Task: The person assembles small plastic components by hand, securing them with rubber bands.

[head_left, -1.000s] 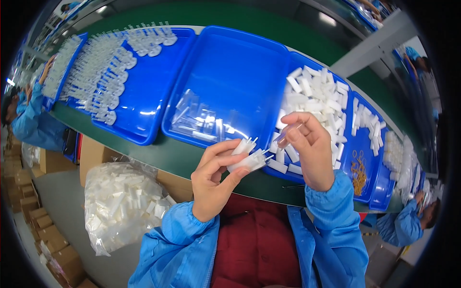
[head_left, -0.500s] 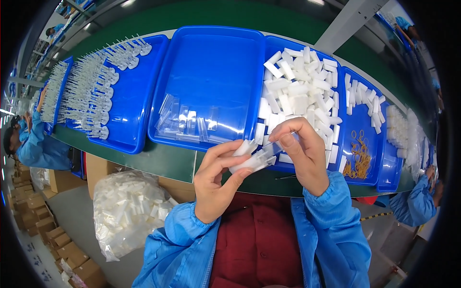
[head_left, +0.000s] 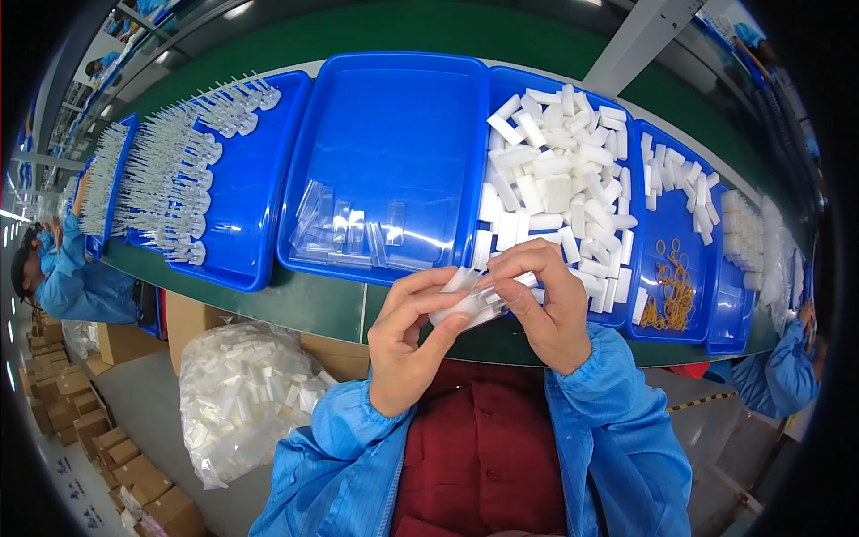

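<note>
We see both hands close together, just on the near side of the big blue tray (head_left: 385, 116). The left hand (head_left: 403, 349) has its fingers and thumb closed around white blocks (head_left: 447, 316). The right hand (head_left: 548, 309) pinches at a clear piece (head_left: 489, 313) by their ends — we can't tell if it goes around them or only touches them. We think this bit of work is about midway: the parts are together in the fingers but not yet put down. Lots looks left to do. Clear strips (head_left: 356, 234) lie in the near part of the big tray, and a white pile (head_left: 546, 170) sits to its right. Farther right of it we see yellow rubber bands (head_left: 673, 300). To its left, clear parts with stalks (head_left: 165, 183) stand in rows — those look sorted already.
</note>
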`<move>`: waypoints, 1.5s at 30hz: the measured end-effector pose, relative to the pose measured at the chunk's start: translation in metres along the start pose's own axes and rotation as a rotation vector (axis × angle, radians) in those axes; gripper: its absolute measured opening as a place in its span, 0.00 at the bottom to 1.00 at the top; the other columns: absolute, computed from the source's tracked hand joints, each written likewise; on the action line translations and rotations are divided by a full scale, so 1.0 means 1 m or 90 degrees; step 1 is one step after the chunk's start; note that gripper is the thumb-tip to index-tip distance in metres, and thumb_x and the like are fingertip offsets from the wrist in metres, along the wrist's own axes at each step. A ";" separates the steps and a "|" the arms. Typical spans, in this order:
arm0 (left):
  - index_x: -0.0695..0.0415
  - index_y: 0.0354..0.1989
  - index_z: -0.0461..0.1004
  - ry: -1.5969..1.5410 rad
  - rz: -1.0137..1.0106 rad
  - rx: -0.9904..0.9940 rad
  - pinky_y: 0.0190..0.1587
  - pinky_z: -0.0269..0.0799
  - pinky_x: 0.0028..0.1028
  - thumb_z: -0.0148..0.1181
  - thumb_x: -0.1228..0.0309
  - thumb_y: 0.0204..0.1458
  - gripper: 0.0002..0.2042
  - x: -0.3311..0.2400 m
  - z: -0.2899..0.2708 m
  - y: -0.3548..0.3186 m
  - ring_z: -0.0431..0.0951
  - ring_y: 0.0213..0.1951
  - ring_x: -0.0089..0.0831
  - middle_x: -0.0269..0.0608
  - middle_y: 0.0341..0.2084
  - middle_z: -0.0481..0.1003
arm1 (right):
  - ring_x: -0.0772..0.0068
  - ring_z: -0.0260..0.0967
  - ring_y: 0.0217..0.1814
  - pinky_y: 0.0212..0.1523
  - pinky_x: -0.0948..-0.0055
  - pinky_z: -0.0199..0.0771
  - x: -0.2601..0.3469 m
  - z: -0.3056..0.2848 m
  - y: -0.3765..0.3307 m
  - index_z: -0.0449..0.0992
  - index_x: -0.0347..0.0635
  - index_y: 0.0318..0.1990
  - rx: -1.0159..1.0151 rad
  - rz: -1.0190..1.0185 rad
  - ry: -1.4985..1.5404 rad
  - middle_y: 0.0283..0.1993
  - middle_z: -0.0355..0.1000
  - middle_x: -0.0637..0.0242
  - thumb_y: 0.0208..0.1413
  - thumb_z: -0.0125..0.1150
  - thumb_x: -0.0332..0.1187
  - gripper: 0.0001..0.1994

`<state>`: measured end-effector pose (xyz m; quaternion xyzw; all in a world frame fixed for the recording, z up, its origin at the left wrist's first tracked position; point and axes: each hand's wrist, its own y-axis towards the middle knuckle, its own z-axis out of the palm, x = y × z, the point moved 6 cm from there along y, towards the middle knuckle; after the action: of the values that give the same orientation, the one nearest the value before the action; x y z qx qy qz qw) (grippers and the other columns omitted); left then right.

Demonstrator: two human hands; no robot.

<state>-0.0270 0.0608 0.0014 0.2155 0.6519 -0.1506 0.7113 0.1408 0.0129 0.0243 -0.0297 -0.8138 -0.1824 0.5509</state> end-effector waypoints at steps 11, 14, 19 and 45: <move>0.63 0.38 0.79 0.201 0.063 0.001 0.51 0.73 0.32 0.65 0.82 0.50 0.07 -0.012 0.011 0.003 0.77 0.48 0.40 0.49 0.48 0.73 | 0.66 0.69 0.45 0.55 0.61 0.58 0.007 -0.002 -0.009 0.77 0.46 0.37 -0.021 -0.067 -0.099 0.40 0.74 0.66 0.54 0.66 0.31 0.05; 0.62 0.40 0.80 0.134 0.014 0.008 0.51 0.73 0.32 0.67 0.81 0.49 0.10 -0.003 0.009 0.001 0.77 0.49 0.40 0.49 0.50 0.73 | 0.65 0.69 0.46 0.64 0.56 0.54 0.001 -0.011 -0.005 0.77 0.47 0.37 -0.028 -0.052 -0.075 0.42 0.74 0.65 0.55 0.65 0.31 0.04; 0.62 0.44 0.81 0.213 0.064 0.030 0.51 0.74 0.32 0.68 0.82 0.48 0.13 -0.014 0.015 0.001 0.77 0.51 0.40 0.49 0.52 0.72 | 0.66 0.69 0.47 0.71 0.52 0.47 -0.005 -0.007 -0.004 0.77 0.46 0.38 0.064 -0.006 -0.043 0.43 0.73 0.65 0.57 0.65 0.32 0.04; 0.62 0.53 0.69 -0.131 -0.079 0.225 0.58 0.73 0.34 0.61 0.82 0.54 0.18 0.001 -0.016 0.002 0.71 0.58 0.37 0.50 0.58 0.64 | 0.61 0.63 0.64 0.74 0.49 0.38 0.025 0.020 0.004 0.64 0.42 0.65 0.234 -0.136 -0.076 0.54 0.72 0.62 0.55 0.67 0.39 0.31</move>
<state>-0.0393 0.0708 0.0000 0.2795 0.5514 -0.3272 0.7147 0.1142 0.0198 0.0417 0.1465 -0.8632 -0.0861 0.4753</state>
